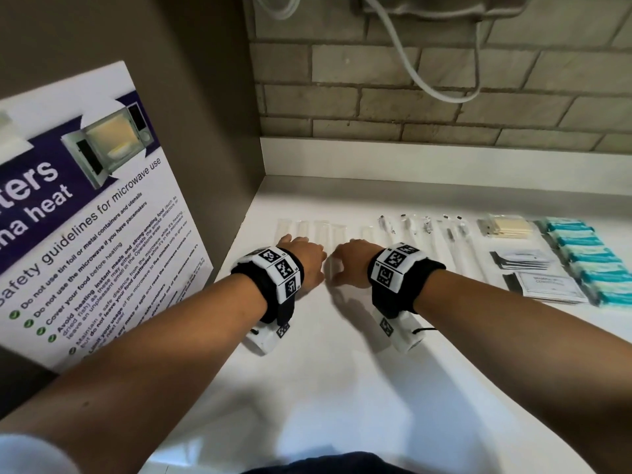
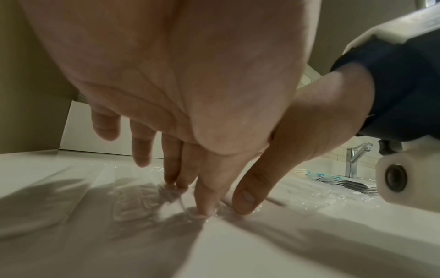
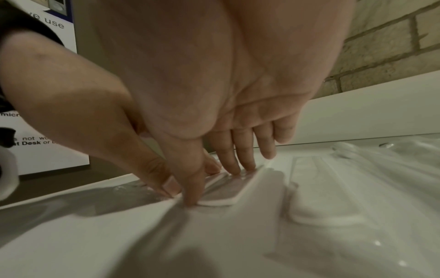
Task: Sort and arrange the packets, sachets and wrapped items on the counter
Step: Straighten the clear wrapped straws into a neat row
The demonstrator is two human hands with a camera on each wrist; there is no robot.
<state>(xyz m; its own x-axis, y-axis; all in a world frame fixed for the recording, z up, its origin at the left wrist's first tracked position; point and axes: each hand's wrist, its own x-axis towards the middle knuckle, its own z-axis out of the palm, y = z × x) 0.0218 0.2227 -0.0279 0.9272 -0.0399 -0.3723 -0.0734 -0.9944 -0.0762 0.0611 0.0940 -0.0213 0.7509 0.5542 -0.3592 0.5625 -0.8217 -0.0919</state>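
Observation:
Both hands lie side by side on the white counter near its back left corner. My left hand and right hand press straight fingers down on a long clear-wrapped white packet lying between them. In the right wrist view the right fingertips rest on the flat white packet, and the left thumb touches the counter beside it. The left wrist view shows the left fingers on crinkled clear wrap. More clear-wrapped sticks lie in a row just beyond the hands.
To the right lie clear-wrapped items with dark caps, a pack of beige sticks, black-and-white sachets, white sachets and teal packets. A microwave safety poster leans on the left wall. A brick wall backs the counter.

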